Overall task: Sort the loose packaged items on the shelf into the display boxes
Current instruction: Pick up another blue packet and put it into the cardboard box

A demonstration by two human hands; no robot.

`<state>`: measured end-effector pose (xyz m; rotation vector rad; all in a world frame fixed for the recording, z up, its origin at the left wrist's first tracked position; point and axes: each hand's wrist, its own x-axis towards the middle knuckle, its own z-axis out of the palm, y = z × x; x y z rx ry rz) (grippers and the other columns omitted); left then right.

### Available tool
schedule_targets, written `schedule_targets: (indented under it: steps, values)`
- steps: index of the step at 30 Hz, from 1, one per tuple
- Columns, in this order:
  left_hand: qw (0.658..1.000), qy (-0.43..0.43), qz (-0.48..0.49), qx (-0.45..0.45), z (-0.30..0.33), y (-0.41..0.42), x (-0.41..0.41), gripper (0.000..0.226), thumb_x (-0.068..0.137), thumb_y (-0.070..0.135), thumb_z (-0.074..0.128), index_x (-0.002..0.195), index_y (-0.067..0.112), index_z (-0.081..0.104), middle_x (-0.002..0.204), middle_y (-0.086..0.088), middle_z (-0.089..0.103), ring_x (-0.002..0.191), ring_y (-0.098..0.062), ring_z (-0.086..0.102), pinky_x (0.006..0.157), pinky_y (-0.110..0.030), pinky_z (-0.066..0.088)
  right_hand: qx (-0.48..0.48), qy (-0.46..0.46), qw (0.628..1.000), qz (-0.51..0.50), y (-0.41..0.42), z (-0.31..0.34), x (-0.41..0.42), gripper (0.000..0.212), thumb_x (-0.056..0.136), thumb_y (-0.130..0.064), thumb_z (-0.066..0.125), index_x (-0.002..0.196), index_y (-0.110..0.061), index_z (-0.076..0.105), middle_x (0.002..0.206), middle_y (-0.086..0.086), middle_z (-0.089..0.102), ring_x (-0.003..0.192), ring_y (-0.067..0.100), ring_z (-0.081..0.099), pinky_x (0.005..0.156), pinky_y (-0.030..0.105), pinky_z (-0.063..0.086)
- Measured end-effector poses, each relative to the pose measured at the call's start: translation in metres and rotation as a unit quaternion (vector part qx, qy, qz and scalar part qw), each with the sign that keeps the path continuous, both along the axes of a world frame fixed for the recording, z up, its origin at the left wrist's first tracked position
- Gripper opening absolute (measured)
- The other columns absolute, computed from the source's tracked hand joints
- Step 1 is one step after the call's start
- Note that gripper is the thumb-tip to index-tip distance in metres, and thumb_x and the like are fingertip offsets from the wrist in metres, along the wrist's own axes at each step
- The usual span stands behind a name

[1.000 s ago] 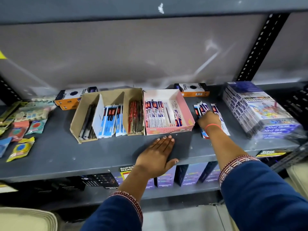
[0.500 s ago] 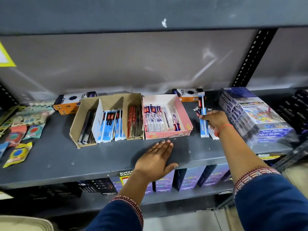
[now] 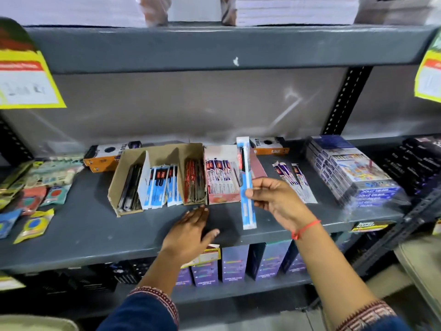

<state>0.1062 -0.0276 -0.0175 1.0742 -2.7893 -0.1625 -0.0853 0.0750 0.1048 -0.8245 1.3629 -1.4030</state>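
Observation:
My right hand (image 3: 278, 199) holds a long blue-and-white packet (image 3: 247, 187) upright, in front of the pink display box (image 3: 223, 198) that holds several white-and-blue packets. Left of it stands a brown cardboard display box (image 3: 126, 173) with dividers, filled with dark, blue and red packets. A few loose white-and-blue packets (image 3: 294, 180) lie on the grey shelf (image 3: 95, 225) to the right of the pink box. My left hand (image 3: 191, 231) rests flat on the shelf near its front edge, fingers together, holding nothing.
A shrink-wrapped stack of boxes (image 3: 353, 173) fills the right of the shelf. Orange-and-black boxes (image 3: 105, 156) lie at the back. Loose colourful pouches (image 3: 35, 187) sit at the left. Purple boxes (image 3: 233, 263) stand on the shelf below. Yellow price tags (image 3: 26, 80) hang from the upper shelf.
My right hand has lifted one blue-and-white packet from the loose pile and carried it left, up over the pink box's right side. My left hand stayed on the shelf. The camera tilted up.

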Motion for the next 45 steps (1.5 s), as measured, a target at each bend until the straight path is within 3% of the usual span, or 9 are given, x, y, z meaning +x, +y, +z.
schedule_targets:
  steps: [11, 17, 23, 26, 30, 32, 33, 35, 45]
  values:
    - [1.0, 0.024, 0.011, 0.004, -0.003, 0.0, 0.005, 0.07, 0.091, 0.059, 0.025, 0.143, 0.013, 0.017, 0.153, -0.005, 0.02, 0.139, -0.019, 0.015, 0.11, -0.028, 0.01, -0.001, 0.015, 1.0, 0.025, -0.003, -0.003, 0.021, 0.018, 0.077, 0.005, 0.066, 0.073, -0.012, 0.066, 0.058, -0.008, 0.07, 0.053, 0.0, 0.063, 0.051, 0.01, 0.049]
    - [1.0, 0.013, 0.019, -0.001, 0.0, -0.002, 0.02, 0.067, 0.093, 0.055, 0.026, 0.143, 0.012, 0.018, 0.153, -0.006, 0.019, 0.139, -0.018, 0.014, 0.111, -0.028, 0.009, 0.03, 0.014, 0.999, 0.008, -0.026, 0.0, 0.035, 0.02, 0.078, 0.004, 0.067, 0.075, -0.015, 0.062, 0.07, 0.001, 0.065, 0.056, 0.004, 0.059, 0.047, 0.011, 0.049]
    - [0.996, 0.017, 0.092, 0.001, 0.001, -0.018, 0.084, 0.062, 0.094, 0.052, 0.027, 0.143, 0.014, 0.021, 0.153, -0.005, 0.02, 0.139, -0.017, 0.013, 0.111, -0.028, 0.007, 0.03, 0.047, 0.998, 0.025, -0.081, 0.012, 0.081, 0.028, 0.08, 0.009, 0.062, 0.074, -0.017, 0.054, 0.067, 0.003, 0.057, 0.038, 0.002, 0.055, 0.04, 0.011, 0.05]
    - [0.99, 0.033, 0.138, 0.002, 0.001, -0.027, 0.12, 0.059, 0.095, 0.05, 0.031, 0.142, 0.015, 0.025, 0.152, -0.004, 0.022, 0.139, -0.017, 0.014, 0.111, -0.029, 0.009, 0.048, 0.112, 0.992, 0.039, -0.116, 0.014, 0.106, 0.026, 0.08, 0.012, 0.06, 0.082, -0.013, 0.052, 0.069, 0.003, 0.051, 0.051, 0.013, 0.052, 0.039, 0.015, 0.049]
    - [0.988, 0.052, 0.148, -0.014, 0.002, -0.032, 0.142, 0.053, 0.095, 0.04, 0.041, 0.139, 0.011, 0.033, 0.147, -0.009, 0.034, 0.136, -0.02, 0.025, 0.111, -0.031, 0.013, 0.084, 0.274, 0.957, 0.041, -0.162, 0.008, 0.132, 0.02, 0.08, 0.008, 0.058, 0.08, -0.011, 0.06, 0.07, 0.006, 0.059, 0.042, 0.011, 0.056, 0.046, 0.02, 0.052]
    - [0.985, 0.077, 0.15, -0.018, 0.003, -0.03, 0.142, 0.046, 0.093, 0.031, 0.049, 0.13, 0.005, 0.046, 0.136, -0.014, 0.048, 0.128, -0.026, 0.041, 0.109, -0.037, 0.025, 0.089, 0.331, 0.938, 0.05, -0.18, 0.003, 0.142, 0.019, 0.083, 0.007, 0.052, 0.093, -0.005, 0.062, 0.097, 0.019, 0.068, 0.071, 0.027, 0.069, 0.069, 0.032, 0.061]
    - [0.985, 0.084, 0.149, -0.026, 0.004, -0.029, 0.141, 0.043, 0.091, 0.03, 0.049, 0.124, 0.003, 0.052, 0.129, -0.017, 0.055, 0.121, -0.029, 0.049, 0.104, -0.041, 0.033, 0.099, 0.364, 0.924, 0.056, -0.187, 0.001, 0.145, 0.023, 0.084, 0.004, 0.05, 0.102, -0.001, 0.063, 0.11, 0.023, 0.066, 0.091, 0.034, 0.068, 0.084, 0.039, 0.058]
    - [0.984, 0.096, 0.146, -0.035, 0.005, -0.029, 0.14, 0.044, 0.084, 0.03, 0.048, 0.113, 0.001, 0.061, 0.115, -0.018, 0.064, 0.107, -0.032, 0.06, 0.09, -0.05, 0.045, 0.124, 0.417, 0.898, 0.065, -0.197, -0.004, 0.152, 0.031, 0.086, -0.004, 0.05, 0.115, 0.0, 0.061, 0.121, 0.023, 0.062, 0.11, 0.037, 0.061, 0.095, 0.043, 0.052]
    - [0.985, 0.104, 0.139, -0.02, 0.015, -0.025, 0.139, 0.051, 0.079, 0.032, 0.037, 0.108, 0.0, 0.064, 0.108, -0.018, 0.068, 0.098, -0.03, 0.065, 0.083, -0.045, 0.051, 0.187, 0.466, 0.863, 0.055, -0.224, -0.04, 0.161, 0.035, 0.091, -0.009, 0.044, 0.12, 0.004, 0.057, 0.126, 0.023, 0.059, 0.116, 0.037, 0.056, 0.096, 0.04, 0.046]
